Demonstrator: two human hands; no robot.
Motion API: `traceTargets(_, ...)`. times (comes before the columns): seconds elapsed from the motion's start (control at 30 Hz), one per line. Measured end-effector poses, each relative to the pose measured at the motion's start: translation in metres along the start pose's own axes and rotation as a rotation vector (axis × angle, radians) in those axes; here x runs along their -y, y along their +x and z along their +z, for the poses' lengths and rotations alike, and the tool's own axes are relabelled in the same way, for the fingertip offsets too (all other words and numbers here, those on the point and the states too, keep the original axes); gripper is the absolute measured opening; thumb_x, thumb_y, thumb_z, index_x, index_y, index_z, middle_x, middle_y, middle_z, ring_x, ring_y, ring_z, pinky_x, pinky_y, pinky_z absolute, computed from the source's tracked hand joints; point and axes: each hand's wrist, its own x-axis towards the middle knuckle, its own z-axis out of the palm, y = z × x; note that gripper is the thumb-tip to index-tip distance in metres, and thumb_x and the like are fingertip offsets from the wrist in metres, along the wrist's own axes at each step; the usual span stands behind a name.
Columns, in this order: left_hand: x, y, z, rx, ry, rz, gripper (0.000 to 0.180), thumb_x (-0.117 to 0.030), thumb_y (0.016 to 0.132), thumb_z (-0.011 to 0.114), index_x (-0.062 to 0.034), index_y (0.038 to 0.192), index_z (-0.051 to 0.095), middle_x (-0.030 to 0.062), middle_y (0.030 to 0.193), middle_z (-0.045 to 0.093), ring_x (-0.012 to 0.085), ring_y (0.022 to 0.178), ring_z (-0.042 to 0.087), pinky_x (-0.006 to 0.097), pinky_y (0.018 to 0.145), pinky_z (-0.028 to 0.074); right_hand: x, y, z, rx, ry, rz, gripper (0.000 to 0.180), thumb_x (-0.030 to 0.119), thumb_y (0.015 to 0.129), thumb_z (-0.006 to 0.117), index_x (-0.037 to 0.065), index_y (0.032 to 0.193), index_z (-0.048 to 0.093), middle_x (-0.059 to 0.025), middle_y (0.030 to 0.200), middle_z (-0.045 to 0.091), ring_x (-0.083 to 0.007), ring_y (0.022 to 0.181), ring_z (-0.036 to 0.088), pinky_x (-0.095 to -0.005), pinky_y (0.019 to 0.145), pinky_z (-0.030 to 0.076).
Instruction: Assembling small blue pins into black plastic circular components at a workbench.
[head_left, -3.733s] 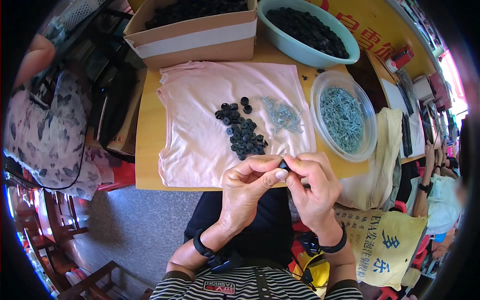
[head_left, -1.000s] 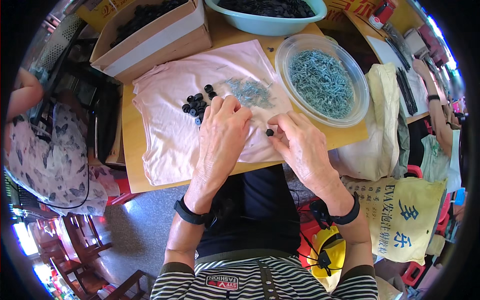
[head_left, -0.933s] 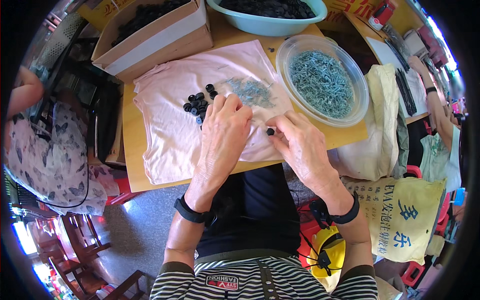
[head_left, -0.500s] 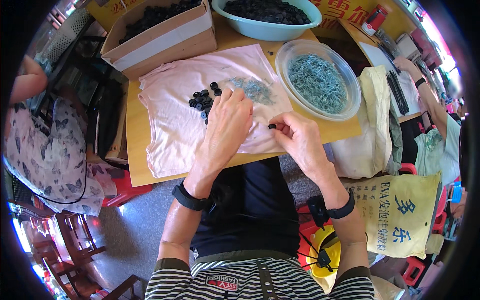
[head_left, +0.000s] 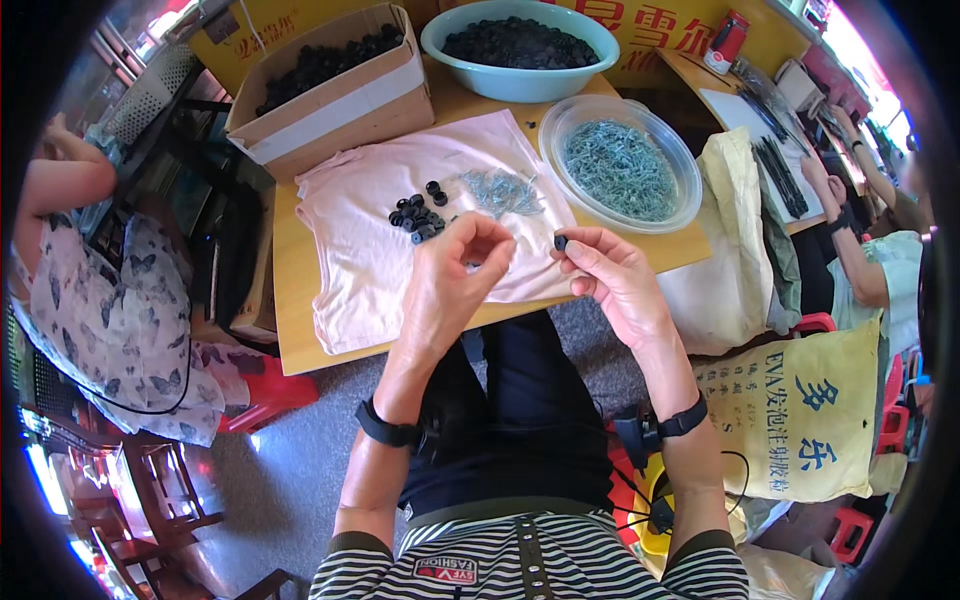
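Pink cloth (head_left: 365, 270) lies spread on the wooden tabletop (head_left: 675, 245). Above the cloth's right side, the right hand (head_left: 625, 285) has its grip clamped on one small black cap (head_left: 560, 242). Over the cloth's near part, to the left of that, the left hand (head_left: 445, 285) has thumb and forefinger curled close; whether anything sits between their tips I can't tell from where I stand. Around the cloth's middle lie loose black caps (head_left: 418, 237), with thin silvery screws (head_left: 500, 190) scattered to their right; more fill the round tub (head_left: 690, 190) beside the cloth's right edge.

To my mind, the cap is best pinched by its sides, face kept clear and steady. Light pressure should do; something that small could slip if squeezed off centre. Staying low over the cloth would probably soften any drop.
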Motion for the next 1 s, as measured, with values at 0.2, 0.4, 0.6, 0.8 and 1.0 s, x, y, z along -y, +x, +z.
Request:
traceTargets(0.2, -0.019, -0.036, 0.014, 0.001, -0.737, -0.060, 0.013, -0.006, 0.086, 0.063, 0.0019, 0.094, 0.057, 0.0075, 0.086, 0.064, 0.0120, 0.079, 0.062, 0.023, 0.074, 0.050, 0.007, -0.021, 0.007, 0.161, 0.264, 0.120, 0.025, 0.013, 0.088, 0.062, 0.000, 0.110, 0.060, -0.0060, 0.091, 0.066, -0.0068, 0.075, 0.060, -0.0186, 0.060, 0.050)
traceTargets(0.4, -0.028, -0.051, 0.012, -0.033, -0.776, -0.052, 0.011, -0.004, 0.086, 0.062, 0.0014, 0.094, 0.057, 0.0066, 0.088, 0.063, 0.0112, 0.079, 0.061, 0.023, 0.074, 0.049, 0.014, -0.036, 0.023, 0.232, 0.278, 0.113, 0.023, 0.013, 0.088, 0.062, 0.001, 0.108, 0.061, -0.0057, 0.089, 0.066, -0.0073, 0.074, 0.060, -0.0195, 0.057, 0.050)
traceTargets(0.6, -0.029, -0.062, 0.007, -0.061, -0.593, 0.000, 0.011, -0.002, 0.084, 0.064, 0.0017, 0.092, 0.058, 0.0042, 0.086, 0.062, 0.0097, 0.075, 0.060, 0.023, 0.070, 0.048, 0.012, -0.046, 0.029, 0.219, 0.193, 0.081, 0.021, 0.013, 0.088, 0.063, 0.000, 0.104, 0.062, -0.0053, 0.088, 0.065, -0.0078, 0.073, 0.059, -0.0198, 0.058, 0.050)
traceTargets(0.8, -0.040, -0.073, -0.014, -0.154, 0.015, 0.243, 0.016, 0.002, 0.074, 0.066, -0.0018, 0.089, 0.060, 0.0100, 0.077, 0.060, 0.0187, 0.067, 0.062, 0.029, 0.061, 0.049, 0.012, -0.051, 0.044, 0.183, -0.038, 0.027, 0.019, 0.010, 0.085, 0.065, 0.000, 0.102, 0.063, -0.0055, 0.089, 0.065, -0.0085, 0.075, 0.060, -0.0203, 0.061, 0.049)
traceTargets(1.0, -0.042, -0.078, -0.023, -0.105, 0.042, 0.189, 0.014, 0.002, 0.074, 0.066, -0.0008, 0.086, 0.061, 0.0079, 0.077, 0.063, 0.0136, 0.067, 0.061, 0.025, 0.064, 0.048, 0.009, -0.048, 0.051, 0.203, -0.091, 0.038, 0.017, 0.006, 0.084, 0.066, -0.001, 0.099, 0.064, -0.0064, 0.087, 0.066, -0.0086, 0.073, 0.060, -0.0208, 0.061, 0.048)
